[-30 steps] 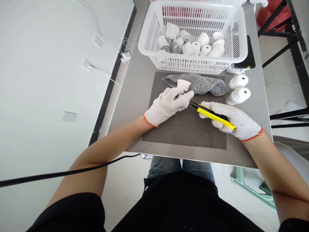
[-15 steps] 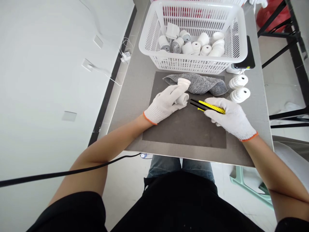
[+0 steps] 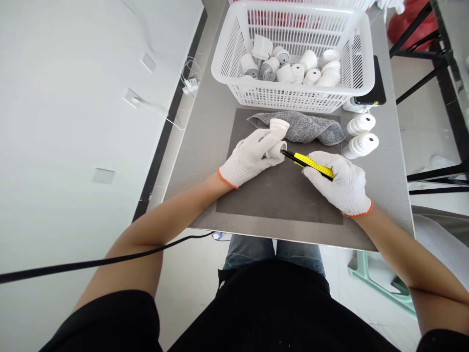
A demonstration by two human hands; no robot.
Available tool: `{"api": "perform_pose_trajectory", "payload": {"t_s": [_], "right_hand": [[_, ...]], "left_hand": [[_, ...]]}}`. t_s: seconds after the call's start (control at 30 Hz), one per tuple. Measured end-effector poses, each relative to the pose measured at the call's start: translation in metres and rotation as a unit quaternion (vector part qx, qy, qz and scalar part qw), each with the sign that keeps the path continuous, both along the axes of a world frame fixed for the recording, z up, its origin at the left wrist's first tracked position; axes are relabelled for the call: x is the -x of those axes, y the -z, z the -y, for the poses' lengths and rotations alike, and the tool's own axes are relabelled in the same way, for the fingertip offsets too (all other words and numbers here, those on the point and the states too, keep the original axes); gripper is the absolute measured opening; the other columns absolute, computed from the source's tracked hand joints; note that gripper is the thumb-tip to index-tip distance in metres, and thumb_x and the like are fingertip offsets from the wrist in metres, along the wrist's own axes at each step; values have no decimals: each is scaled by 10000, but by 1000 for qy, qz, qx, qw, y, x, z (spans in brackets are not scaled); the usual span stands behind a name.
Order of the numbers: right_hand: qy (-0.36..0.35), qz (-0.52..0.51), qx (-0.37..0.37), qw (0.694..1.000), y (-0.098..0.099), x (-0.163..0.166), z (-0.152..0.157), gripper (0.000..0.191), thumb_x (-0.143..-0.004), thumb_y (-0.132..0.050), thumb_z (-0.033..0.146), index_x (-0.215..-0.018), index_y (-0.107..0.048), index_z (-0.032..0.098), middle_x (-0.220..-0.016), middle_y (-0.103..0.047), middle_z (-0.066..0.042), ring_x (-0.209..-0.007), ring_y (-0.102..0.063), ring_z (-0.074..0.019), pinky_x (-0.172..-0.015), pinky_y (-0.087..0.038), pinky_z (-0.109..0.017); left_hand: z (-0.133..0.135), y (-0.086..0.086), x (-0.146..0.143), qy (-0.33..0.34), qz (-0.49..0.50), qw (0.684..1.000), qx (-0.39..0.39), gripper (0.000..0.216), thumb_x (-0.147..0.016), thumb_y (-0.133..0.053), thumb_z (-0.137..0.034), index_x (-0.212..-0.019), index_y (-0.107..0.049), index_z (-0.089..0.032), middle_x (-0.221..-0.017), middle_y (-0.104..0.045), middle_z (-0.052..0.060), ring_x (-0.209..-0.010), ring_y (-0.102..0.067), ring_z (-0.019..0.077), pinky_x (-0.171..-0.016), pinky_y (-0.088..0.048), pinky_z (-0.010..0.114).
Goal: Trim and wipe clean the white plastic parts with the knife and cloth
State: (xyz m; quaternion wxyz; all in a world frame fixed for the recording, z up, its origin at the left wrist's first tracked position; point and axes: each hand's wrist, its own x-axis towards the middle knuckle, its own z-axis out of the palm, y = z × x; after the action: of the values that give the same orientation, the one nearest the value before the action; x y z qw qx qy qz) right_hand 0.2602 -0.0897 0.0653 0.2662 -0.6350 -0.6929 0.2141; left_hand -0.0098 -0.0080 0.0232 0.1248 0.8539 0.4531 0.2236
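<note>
Right fingers [image 3: 318, 179] clasp a cutter [image 3: 311, 163] slanting up-left; left fingers [image 3: 269, 140] clasp a right-facing fitting [image 3: 276, 150].

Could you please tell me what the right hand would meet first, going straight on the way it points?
Likely the white part in the left hand: the yellow tool in the right hand points at its opening, though depth is unclear.

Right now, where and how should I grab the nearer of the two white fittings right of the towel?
I'd grip the nearer fitting around its rounded sides, from the near right, once your right hand is free of the yellow tool. The fitting stands holed end up, with the other fitting close behind and the gray towel close on its left.
</note>
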Motion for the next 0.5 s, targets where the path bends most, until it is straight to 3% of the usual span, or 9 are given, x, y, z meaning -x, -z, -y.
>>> {"api": "perform_pose_trajectory", "payload": {"t_s": [0.13, 0.5], "right_hand": [[39, -16, -20, 999, 1, 0, 1, 307, -993, -815, 408, -1287, -857, 333, -1366, -848, -53, -1295, -809, -391, -1187, -640, -623], [42, -10, -27, 999, 3, 0, 2, 320, -992, -807, 440, -1291, -862, 337, -1367, -858, -35, -1292, -813, -377, -1184, -653, -596]], "left_hand": [[-1, 4, 1, -9, 7, 1000, -4, 721, -988, -816, -371, -1684, -650, -291, -1560, -730, 91, -1415, -732, 296, -1163, -637, 357], [1, 4, 2, -7, 16, 1000, 7, 805, -969, -849, -382, -1731, -604, -295, -1600, -707, 96, -1455, -719, 317, -1202, -624, 380]]}}
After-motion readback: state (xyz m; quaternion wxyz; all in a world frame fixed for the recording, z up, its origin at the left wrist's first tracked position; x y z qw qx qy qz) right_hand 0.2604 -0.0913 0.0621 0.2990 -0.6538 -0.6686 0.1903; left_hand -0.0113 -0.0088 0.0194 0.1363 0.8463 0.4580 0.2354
